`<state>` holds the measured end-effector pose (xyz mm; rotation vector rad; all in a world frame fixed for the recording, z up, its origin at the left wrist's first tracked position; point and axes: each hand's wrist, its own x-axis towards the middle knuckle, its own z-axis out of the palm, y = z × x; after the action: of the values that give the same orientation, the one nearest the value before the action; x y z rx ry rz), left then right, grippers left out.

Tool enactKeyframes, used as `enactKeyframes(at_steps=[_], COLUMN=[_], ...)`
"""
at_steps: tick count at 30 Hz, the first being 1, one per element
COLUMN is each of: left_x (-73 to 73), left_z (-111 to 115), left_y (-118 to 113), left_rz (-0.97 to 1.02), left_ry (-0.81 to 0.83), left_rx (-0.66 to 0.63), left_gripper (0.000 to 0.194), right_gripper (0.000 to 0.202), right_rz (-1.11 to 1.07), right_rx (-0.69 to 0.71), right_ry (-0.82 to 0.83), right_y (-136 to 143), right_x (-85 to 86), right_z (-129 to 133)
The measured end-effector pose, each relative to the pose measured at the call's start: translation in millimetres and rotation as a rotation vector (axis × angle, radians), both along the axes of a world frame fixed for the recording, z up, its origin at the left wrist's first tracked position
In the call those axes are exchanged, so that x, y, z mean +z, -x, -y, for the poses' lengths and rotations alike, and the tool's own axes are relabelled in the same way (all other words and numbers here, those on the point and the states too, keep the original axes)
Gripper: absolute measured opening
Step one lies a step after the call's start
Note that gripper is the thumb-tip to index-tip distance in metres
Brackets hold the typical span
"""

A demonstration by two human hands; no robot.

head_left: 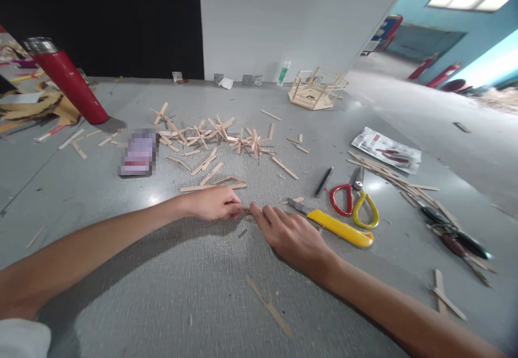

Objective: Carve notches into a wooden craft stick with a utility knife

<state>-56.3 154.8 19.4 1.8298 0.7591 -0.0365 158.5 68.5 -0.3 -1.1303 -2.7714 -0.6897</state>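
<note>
My left hand (216, 202) is closed in a pinch, its fingertips almost meeting those of my right hand (289, 234) just above the table. Between the fingertips shows a small piece of wooden craft stick (246, 211), mostly hidden by the fingers. Beyond my left hand lies a long flat craft stick (198, 188) with a bent one beside it. A yellow-handled utility knife (340, 227) rests right by my right hand, its blade pointing left. Farther right are scissor-like pliers (359, 185) with one red and one yellow handle, and a black pen (324, 181).
Loose craft sticks (218, 131) are heaped across the middle. A stick-built frame (318, 90) and a glue tube (284, 73) stand at the back. To the left are a red bottle (73, 85) and a blurred phone (140, 153); a white packet (386, 150) lies right.
</note>
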Motion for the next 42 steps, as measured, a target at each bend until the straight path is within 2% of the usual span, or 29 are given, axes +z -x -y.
enactKeyframes(at_steps=[7,12,20,25,33,35,42], left_x=[-1.8,-1.2,-1.0,4.6,5.5,5.8,4.3], left_z=[1,2,3,4,3,2,2], left_y=[-1,-2,0,0,1,2,2], left_rz=[0.020,0.020,0.016,0.015,0.014,0.018,0.007], left_ry=[-0.075,-0.073,-0.075,-0.034,0.058,0.073,0.047], left_rx=[-0.002,-0.001,0.009,0.019,0.007,-0.015,-0.005], left_gripper=[0.039,0.040,0.039,0.038,0.038,0.038,0.036], right_gripper=[0.035,0.036,0.035,0.032,0.034,0.035,0.041], right_rz=[0.143,0.098,0.041,-0.104,-0.536,-0.562,-0.329], right_rx=[-0.055,-0.099,-0.083,-0.029,0.029,0.046,0.005], right_ry=[-0.044,-0.005,0.097,0.204,0.345,0.321,0.138], right_y=[11,11,3,-7,-18,-18,-15], right_x=[8.7,8.7,3.6,-1.0,-21.0,-22.5,-19.9], right_z=[9,11,3,-4,-15,-15,-9])
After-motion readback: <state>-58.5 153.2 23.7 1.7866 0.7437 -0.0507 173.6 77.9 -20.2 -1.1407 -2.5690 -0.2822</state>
